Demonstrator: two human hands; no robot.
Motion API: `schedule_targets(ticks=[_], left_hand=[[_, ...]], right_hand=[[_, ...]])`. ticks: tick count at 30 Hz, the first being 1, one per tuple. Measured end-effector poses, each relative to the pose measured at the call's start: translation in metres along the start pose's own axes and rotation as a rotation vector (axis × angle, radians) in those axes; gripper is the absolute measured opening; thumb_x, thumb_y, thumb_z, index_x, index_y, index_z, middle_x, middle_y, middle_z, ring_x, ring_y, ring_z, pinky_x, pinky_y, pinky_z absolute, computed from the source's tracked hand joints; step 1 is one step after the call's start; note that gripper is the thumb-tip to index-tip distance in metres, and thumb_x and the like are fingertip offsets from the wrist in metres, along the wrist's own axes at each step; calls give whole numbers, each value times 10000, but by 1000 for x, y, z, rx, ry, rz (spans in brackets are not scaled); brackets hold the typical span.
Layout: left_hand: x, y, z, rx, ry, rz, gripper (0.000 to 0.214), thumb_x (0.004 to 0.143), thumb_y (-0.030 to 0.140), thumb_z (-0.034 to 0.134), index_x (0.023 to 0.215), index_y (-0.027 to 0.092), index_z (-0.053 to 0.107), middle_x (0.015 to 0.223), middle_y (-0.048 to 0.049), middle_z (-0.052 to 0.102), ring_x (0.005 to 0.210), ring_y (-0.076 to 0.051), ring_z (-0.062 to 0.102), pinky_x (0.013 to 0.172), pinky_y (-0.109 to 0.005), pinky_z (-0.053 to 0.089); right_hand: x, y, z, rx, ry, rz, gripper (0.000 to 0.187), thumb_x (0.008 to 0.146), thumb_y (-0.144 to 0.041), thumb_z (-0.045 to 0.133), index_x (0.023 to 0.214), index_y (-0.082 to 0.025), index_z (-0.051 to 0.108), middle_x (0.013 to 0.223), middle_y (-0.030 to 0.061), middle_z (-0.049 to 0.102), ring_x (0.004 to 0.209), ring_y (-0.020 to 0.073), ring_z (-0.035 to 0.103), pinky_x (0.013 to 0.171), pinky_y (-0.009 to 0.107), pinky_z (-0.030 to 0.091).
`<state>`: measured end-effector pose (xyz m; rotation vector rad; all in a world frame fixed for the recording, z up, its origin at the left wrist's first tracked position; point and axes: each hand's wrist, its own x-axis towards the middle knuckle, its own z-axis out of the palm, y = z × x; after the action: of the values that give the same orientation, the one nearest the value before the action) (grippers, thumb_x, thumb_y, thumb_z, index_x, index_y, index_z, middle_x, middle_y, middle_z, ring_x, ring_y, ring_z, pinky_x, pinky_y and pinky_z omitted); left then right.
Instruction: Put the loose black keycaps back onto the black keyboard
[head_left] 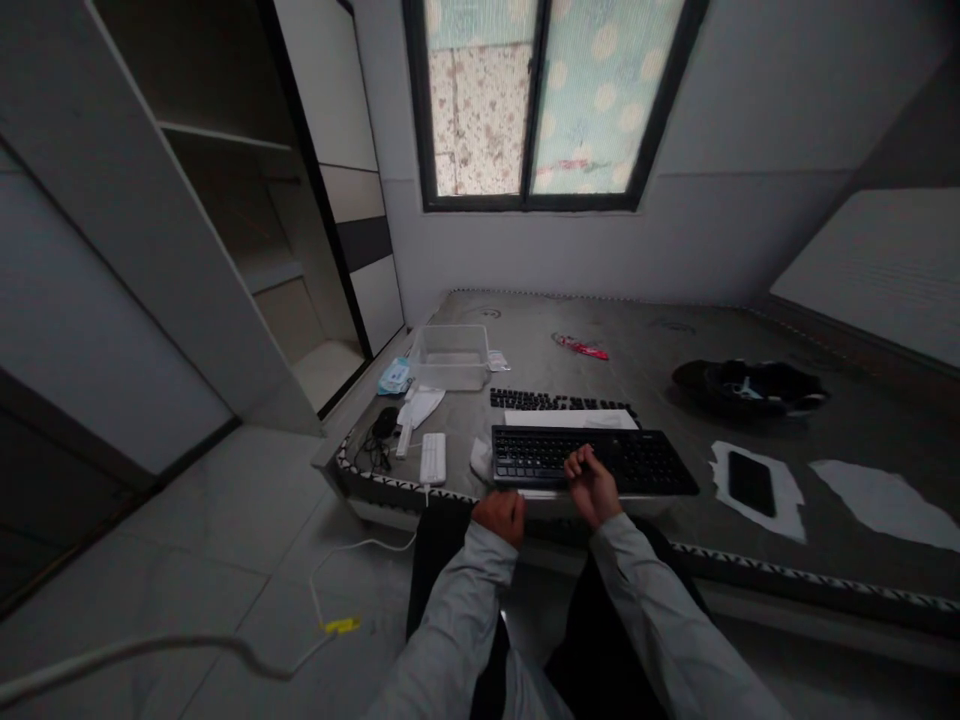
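A black keyboard [637,462] lies near the front edge of a grey bed-like platform [750,350]. My right hand [592,484] rests on the keyboard's lower middle keys with its fingers curled down; I cannot make out anything in them. My left hand [501,514] sits at the platform's front edge just left of the keyboard, its fingers folded in. Behind the keyboard lies a second black keyboard [559,401] partly covered by a white sheet [570,419].
A clear plastic box [450,357], a white power strip [433,458], a black mouse [385,421], a blue packet [395,376] and a red wrapper [580,347] lie on the platform. A phone [751,482] on white paper and a black bundle [746,387] are to the right. An open wardrobe [225,200] stands left.
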<state>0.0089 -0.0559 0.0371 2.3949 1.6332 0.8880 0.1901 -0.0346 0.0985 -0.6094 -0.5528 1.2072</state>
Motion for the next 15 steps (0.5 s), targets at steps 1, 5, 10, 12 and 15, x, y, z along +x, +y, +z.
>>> schedule_targets(ticks=[1, 5, 10, 12, 15], left_hand=[[6, 1, -3, 9, 12, 1, 362, 938, 312, 344, 758, 221, 644, 750, -59, 667, 768, -179, 590, 688, -287, 391], [33, 9, -10, -17, 13, 15, 264, 924, 320, 411, 981, 261, 662, 958, -41, 672, 951, -202, 548, 821, -338, 377], [66, 16, -8, -23, -118, -76, 320, 837, 384, 591, 1144, 304, 626, 1168, -31, 596, 1083, -232, 476, 881, -380, 357], [74, 15, -5, -39, -177, -75, 321, 813, 408, 624, 1124, 326, 642, 1168, -19, 595, 1096, -236, 470, 893, -389, 357], [81, 12, -2, -93, -229, -90, 295, 791, 446, 647, 1076, 373, 662, 1139, 14, 607, 1086, -221, 485, 899, -386, 363]], right_hand=[[5, 1, 3, -8, -9, 19, 302, 734, -367, 720, 655, -219, 469, 610, -54, 354, 527, 94, 338, 490, 247, 323], [23, 7, 14, 18, 20, 96, 311, 784, -405, 665, 648, -220, 455, 586, -56, 338, 523, 101, 344, 494, 253, 332], [41, 17, 23, 35, 62, 122, 347, 818, -456, 618, 636, -220, 440, 569, -56, 343, 521, 105, 358, 503, 261, 351], [46, 21, 23, 39, 78, 125, 355, 820, -457, 616, 629, -218, 435, 563, -56, 343, 518, 105, 359, 501, 261, 350], [51, 26, 22, 49, 101, 134, 358, 820, -447, 622, 622, -214, 436, 554, -57, 339, 508, 100, 352, 487, 255, 337]])
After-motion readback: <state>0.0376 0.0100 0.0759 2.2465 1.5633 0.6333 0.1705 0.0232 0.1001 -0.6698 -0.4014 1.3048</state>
